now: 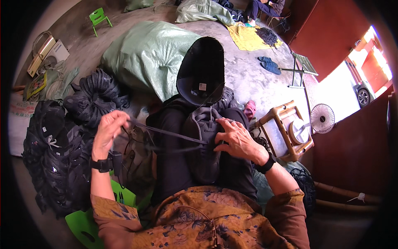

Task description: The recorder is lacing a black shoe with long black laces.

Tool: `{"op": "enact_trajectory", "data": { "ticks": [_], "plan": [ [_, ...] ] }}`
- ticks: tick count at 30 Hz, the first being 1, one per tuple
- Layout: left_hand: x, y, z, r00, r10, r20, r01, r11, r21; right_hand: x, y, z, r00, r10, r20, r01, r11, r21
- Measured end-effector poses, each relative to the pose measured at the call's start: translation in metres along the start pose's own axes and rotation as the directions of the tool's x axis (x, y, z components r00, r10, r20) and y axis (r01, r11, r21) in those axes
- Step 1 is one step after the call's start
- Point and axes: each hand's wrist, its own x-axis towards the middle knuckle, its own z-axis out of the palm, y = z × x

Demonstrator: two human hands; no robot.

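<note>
On my lap lies a dark grey mesh shoe (201, 162), its toe end toward me. From it a dark shoelace (168, 131) stretches left to my left hand (110, 129), raised beside my left knee with fingers closed on the lace. My right hand (238, 141) rests on the shoe's right side near the eyelets, fingers bent; whether they pinch anything is hidden. Just beyond the shoe stands a black hollow, shoe-shaped piece (200, 62) with a small white label inside.
Dark shoes are piled (62, 153) at my left, beside a green plastic chair (85, 226). A large pale green sack (145, 54) lies ahead. To the right are a bamboo-framed stool (275, 130), a fan (322, 118) and blue slippers (269, 65). Another person (265, 9) sits far off.
</note>
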Motion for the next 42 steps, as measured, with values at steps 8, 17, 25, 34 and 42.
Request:
{"op": "enact_trajectory", "data": {
  "ticks": [8, 17, 25, 34, 42],
  "plan": [
    [-0.015, -0.013, 0.116, 0.833, 0.551, 0.046, -0.454, 0.634, 0.627, -0.003, -0.009, -0.001, 0.991, 0.127, 0.046, -0.128, 0.992, 0.020],
    [-0.032, -0.038, 0.182, 0.824, 0.465, 0.323, -0.551, 0.525, 0.649, -0.005, 0.009, 0.008, 0.994, 0.065, 0.083, -0.087, 0.953, 0.290],
    [-0.038, -0.033, 0.189, 0.750, 0.571, 0.334, -0.619, 0.426, 0.660, -0.007, 0.010, 0.015, 0.995, 0.089, 0.045, -0.098, 0.939, 0.329],
    [-0.032, -0.034, 0.175, 0.877, 0.002, 0.480, 0.052, 0.994, -0.100, -0.004, -0.005, 0.033, 0.966, 0.214, -0.148, -0.183, 0.963, 0.197],
    [0.010, -0.067, 0.163, 0.863, 0.464, 0.201, -0.456, 0.542, 0.706, -0.010, 0.014, 0.007, 0.983, 0.171, -0.066, -0.081, 0.728, 0.681]
  ]
}}
